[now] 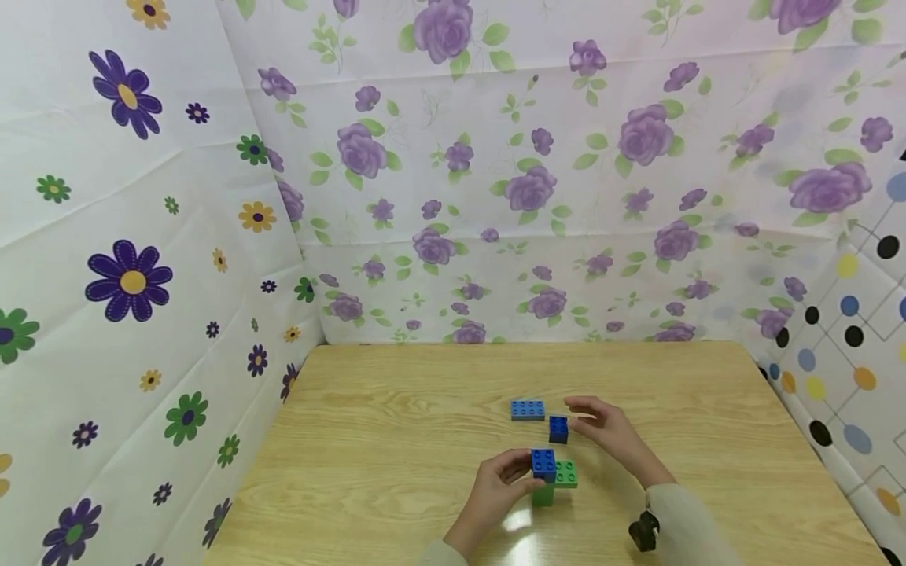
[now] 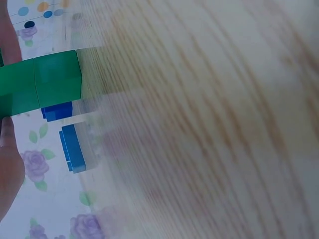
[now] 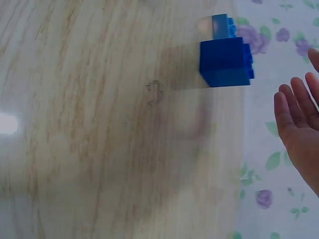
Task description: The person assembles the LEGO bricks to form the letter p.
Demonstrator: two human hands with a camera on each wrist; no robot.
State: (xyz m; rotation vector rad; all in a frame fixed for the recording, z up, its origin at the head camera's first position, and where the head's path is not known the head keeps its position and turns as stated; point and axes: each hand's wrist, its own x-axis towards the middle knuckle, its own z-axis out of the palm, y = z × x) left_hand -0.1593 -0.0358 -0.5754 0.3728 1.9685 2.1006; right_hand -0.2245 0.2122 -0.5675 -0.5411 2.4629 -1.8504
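Note:
My left hand (image 1: 497, 489) holds a stack of toy building bricks between thumb and fingers. On top of the stack is a blue brick (image 1: 543, 464), with green bricks (image 1: 543, 495) under it. A light green studded part (image 1: 565, 473) juts out to the right. In the left wrist view the green bricks (image 2: 57, 79) show two joined side faces. My right hand (image 1: 610, 435) hovers beside a separate dark blue brick (image 1: 558, 429), fingers apart from it and holding nothing. The right wrist view shows that dark blue brick (image 3: 224, 62) left of the extended fingers (image 3: 299, 102).
A flat, lighter blue brick (image 1: 527, 410) with two rows of studs lies just behind and left of the dark blue one. All of this is on a wooden table (image 1: 382, 440). Flowered cloth (image 1: 453, 196) hangs behind the table's far edge, with patterned cloths at both sides.

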